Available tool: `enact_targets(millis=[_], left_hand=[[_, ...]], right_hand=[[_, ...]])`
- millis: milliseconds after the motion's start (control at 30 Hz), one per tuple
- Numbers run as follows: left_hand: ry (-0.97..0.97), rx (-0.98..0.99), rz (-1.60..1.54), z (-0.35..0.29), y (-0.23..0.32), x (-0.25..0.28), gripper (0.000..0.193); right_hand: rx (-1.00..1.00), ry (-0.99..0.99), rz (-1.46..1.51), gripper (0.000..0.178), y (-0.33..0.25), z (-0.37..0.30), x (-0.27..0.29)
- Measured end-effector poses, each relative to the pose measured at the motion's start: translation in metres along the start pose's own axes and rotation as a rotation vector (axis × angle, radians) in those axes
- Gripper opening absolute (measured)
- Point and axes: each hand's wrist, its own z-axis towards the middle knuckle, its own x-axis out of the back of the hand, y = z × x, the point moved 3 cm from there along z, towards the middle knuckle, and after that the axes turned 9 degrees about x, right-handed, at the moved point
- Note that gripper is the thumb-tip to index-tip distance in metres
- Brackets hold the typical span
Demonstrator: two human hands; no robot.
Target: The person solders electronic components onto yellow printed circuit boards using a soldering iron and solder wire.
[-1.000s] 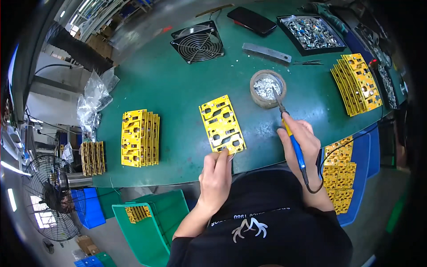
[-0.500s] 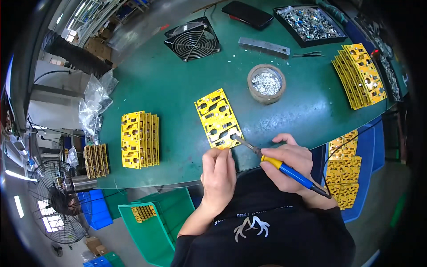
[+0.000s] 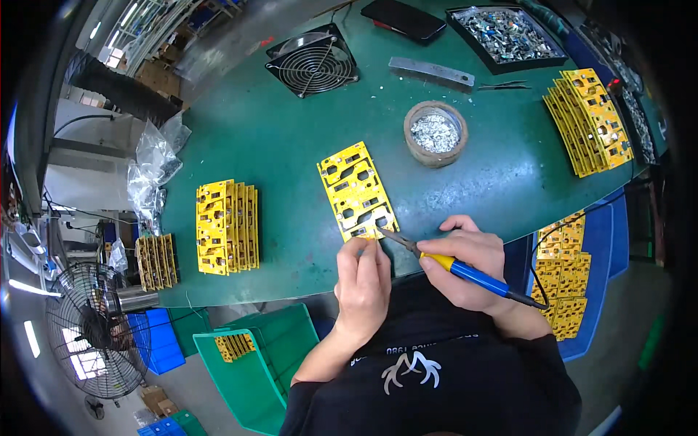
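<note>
A yellow circuit board panel (image 3: 354, 182) with several dark cut-outs lies on the green table in front of me. My right hand (image 3: 469, 263) is wrapped round a soldering iron (image 3: 476, 277) with a blue and yellow handle. The iron's tip touches or hovers just over the panel's near right corner. At the panel's near edge, my left hand (image 3: 363, 287) has its thumb and fingers pinched together. What sits between those fingertips is too small to make out. Beyond my right hand stands a round brown pot (image 3: 413, 149) of silvery scraps.
Yellow panels stand stacked at left (image 3: 212, 229) and far right (image 3: 600, 120). At the back are a black fan (image 3: 313, 64), a metal bar (image 3: 432, 73), tweezers (image 3: 503, 86), a phone (image 3: 404, 20) and a tray of small parts (image 3: 502, 69). A green bin (image 3: 280, 370) sits below the table edge.
The iron's tip and my right hand have shifted slightly left along the panel's near edge. My left hand has moved a little to the right, still pinched.
</note>
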Motion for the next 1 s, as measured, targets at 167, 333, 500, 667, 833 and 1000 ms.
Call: enact_targets(millis=[167,333,500,667,833,1000], left_hand=[[-0.002,0.0,-0.014,-0.001,0.0,-0.001,0.021],[-0.017,0.008,0.004,-0.001,0.0,-0.001,0.02],[-0.029,0.0,0.006,0.002,-0.005,0.003,0.028],[-0.16,0.004,0.065,0.003,-0.019,0.006,0.035],[-0.25,-0.064,0.069,0.008,-0.023,0.012,0.05],[-0.336,-0.088,0.052,0.012,-0.022,0.015,0.063]], right_hand=[[0.007,-0.009,-0.009,0.024,-0.001,0.002,-0.002],[0.009,-0.025,-0.007,0.024,-0.002,0.002,-0.003],[0.01,-0.042,-0.018,0.024,-0.003,0.002,-0.002],[0.037,-0.037,-0.033,0.024,-0.006,0.001,-0.003],[0.054,-0.043,-0.042,0.024,-0.008,-0.001,-0.003],[0.067,-0.016,-0.052,0.024,-0.009,-0.003,-0.006]])
